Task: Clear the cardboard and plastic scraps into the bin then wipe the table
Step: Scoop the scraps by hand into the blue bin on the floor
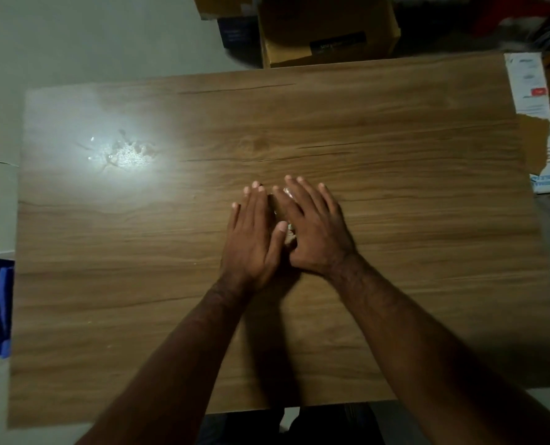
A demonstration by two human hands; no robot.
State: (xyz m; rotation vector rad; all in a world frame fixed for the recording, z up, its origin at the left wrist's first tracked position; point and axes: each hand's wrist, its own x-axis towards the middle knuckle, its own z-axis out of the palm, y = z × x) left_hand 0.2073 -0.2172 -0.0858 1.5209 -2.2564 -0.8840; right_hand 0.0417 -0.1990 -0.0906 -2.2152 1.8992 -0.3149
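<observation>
With our left hand (254, 232) and right hand (312, 231) laid nearly flat, fingers extended and cupped over the small pale plastic and cardboard scraps (288, 234) at table centre, we draw both palms inward toward 6 o'clock, gathering without scattering across the brown wood-grain table (395, 155).

The room is dim, with one hard glare patch washing out the wooden table (395, 130) at its far left. Soft shadows fall beneath both forearms toward the near edge. Wide-angle bending bows the table's sides, and the boxes (328, 30) beyond look smeared and dark
</observation>
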